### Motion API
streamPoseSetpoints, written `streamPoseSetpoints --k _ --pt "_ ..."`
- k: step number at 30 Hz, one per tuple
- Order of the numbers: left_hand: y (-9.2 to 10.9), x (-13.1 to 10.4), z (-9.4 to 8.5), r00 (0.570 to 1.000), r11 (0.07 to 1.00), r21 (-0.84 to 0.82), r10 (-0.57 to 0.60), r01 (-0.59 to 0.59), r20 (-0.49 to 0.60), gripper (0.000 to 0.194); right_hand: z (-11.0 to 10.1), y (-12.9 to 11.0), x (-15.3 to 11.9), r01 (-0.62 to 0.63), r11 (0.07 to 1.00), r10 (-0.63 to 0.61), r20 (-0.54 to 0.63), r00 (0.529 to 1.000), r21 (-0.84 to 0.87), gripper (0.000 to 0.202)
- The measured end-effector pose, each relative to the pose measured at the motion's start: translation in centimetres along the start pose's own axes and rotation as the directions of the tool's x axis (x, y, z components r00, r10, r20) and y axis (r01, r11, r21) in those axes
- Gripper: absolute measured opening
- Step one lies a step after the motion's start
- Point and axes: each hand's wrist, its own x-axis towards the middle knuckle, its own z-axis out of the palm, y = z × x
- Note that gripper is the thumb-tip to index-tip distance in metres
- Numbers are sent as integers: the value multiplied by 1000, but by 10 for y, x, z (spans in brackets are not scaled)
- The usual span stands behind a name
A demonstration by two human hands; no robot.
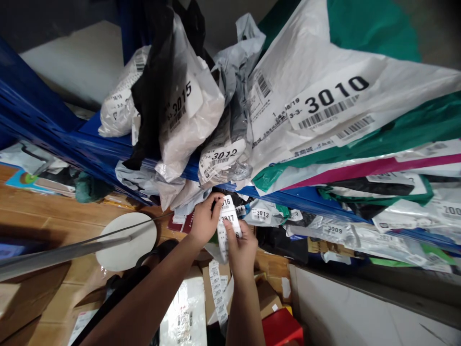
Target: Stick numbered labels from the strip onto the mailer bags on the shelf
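Note:
A long strip of white number labels (226, 211), with 3017 readable on it, runs between my two hands in the middle of the head view. My left hand (206, 218) pinches its upper edge near the label ending in 16. Lower down, my right hand (242, 245) grips the strip with the thumb across its front. The strip's tail (218, 290) hangs below, showing numbers in the 3020s. Just above my hands, a grey parcel marked 3012 (223, 156) rests on the shelf edge, and a parcel marked 3013 (262, 213) lies on the level beneath.
Blue shelving (295, 194) crosses the view, loaded with bagged parcels. A big white-and-green parcel marked 3010 (324, 105) juts out at right; one marked 3015 (190, 101) hangs over the edge. Below are a round white disc (126, 241), a red box (283, 327) and a white package (183, 312).

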Motion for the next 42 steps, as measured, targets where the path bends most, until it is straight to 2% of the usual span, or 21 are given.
streamPoseSetpoints --k 3,8,11,13,15,17,19,21,23,25,28,31,33,37,42 --pt "-3 0 4 997 995 79 62 -59 -34 22 3 -2 2 -19 1000 19 -24 1000 -13 37" --pt "-7 4 14 981 980 174 126 -100 -148 22 4 2 2 -120 989 106 -156 982 -84 45" --pt "-12 5 19 963 966 228 171 -122 -209 23 -2 9 -7 -172 984 153 -270 951 -49 49" --pt "-15 4 22 952 956 261 200 -137 -233 24 -6 14 -15 -199 980 194 -284 939 13 49" --pt "-20 1 23 941 949 278 222 -148 -254 27 -7 14 -22 -185 981 194 -227 954 60 48" --pt "-24 -3 24 927 949 279 229 -145 -297 27 -6 10 -24 -135 989 144 -165 976 67 48" --pt "-28 -5 25 909 956 266 218 -125 -356 25 -4 2 -21 -49 998 53 -114 992 38 48" --pt "-31 -5 26 893 965 240 194 -101 -406 24 -3 -8 -11 61 998 -61 -36 997 -16 36" --pt "-32 -6 27 884 977 202 159 -75 -439 22 -6 -20 1 188 975 -177 102 979 -115 28" --pt "-32 -6 27 882 987 152 119 -54 -457 20 -10 -29 15 303 916 -233 263 936 -264 40" --pt "-31 -7 25 888 996 73 78 -50 -454 14 -15 -35 32 385 745 -148 428 891 -545 50" --pt "-28 -8 25 888 997 38 72 -61 -455 10 -16 -30 39 403 544 -34 460 887 -736 63" --pt "-26 -8 25 888 995 62 95 -75 -450 13 -14 -23 38 419 473 -22 466 885 -775 68" --pt "-19 -11 25 905 983 163 144 -84 -401 21 -13 -8 29 446 463 -64 473 878 -766 68" --pt "-11 -21 19 929 974 226 104 -22 -355 28 -13 -5 25 454 450 -118 453 884 -769 64"
